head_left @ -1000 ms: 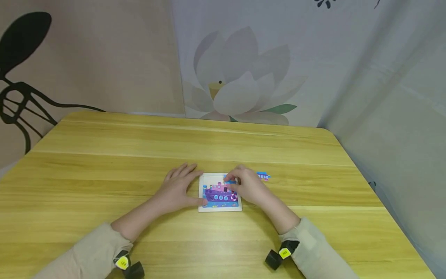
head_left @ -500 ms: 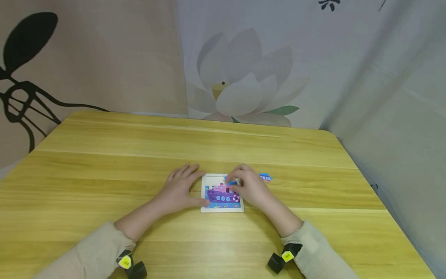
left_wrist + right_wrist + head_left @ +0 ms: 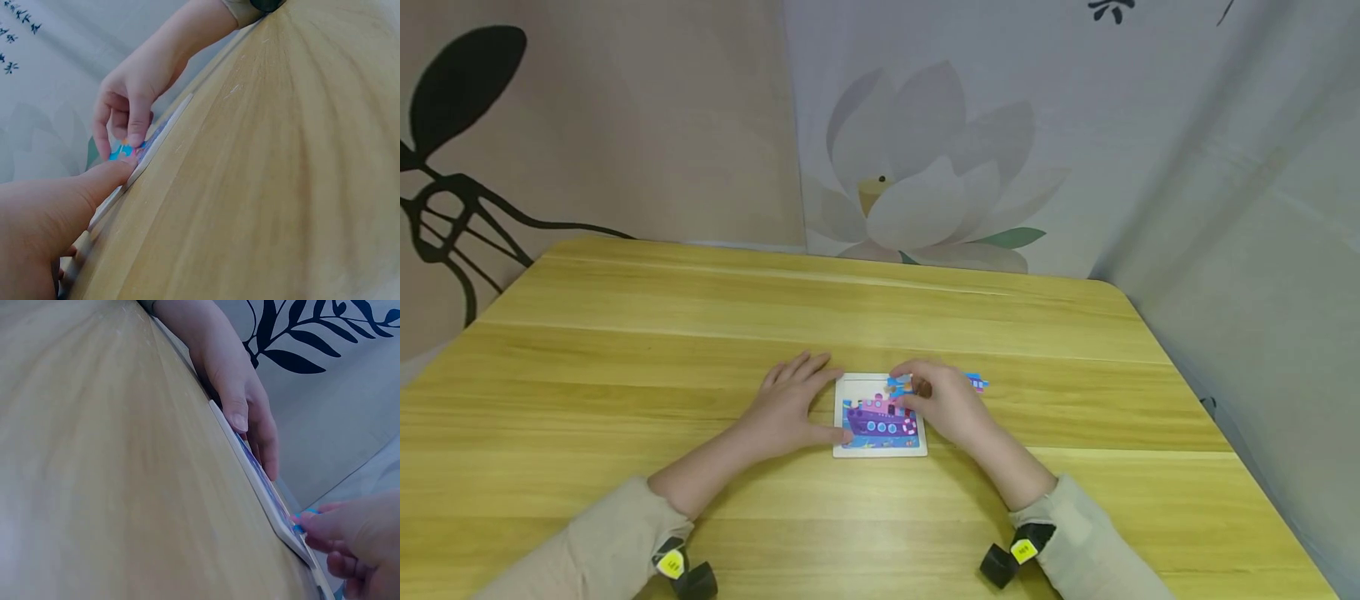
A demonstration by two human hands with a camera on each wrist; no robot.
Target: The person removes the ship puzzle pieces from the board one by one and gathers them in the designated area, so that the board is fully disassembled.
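Note:
A small jigsaw puzzle in a white-framed tray lies on the table, showing a purple and pink ship. My left hand spreads its fingers along the tray's left side, and its thumb rests on the lower left of the picture. Over the tray's upper right, my right hand pinches a blue puzzle piece between thumb and fingers. The left wrist view shows this piece tilted up at the fingertips. Another blue piece with some pink lies beyond the right hand, partly hidden by it.
The wooden table reaches back to a wall cloth with a printed flower. A pale curtain hangs along the right side. Black wrist cameras sit on both sleeves.
The right hand has shifted slightly to the right, and more of the pinched piece shows now. The left hand stays at the tray. The whole head view has shifted a little.

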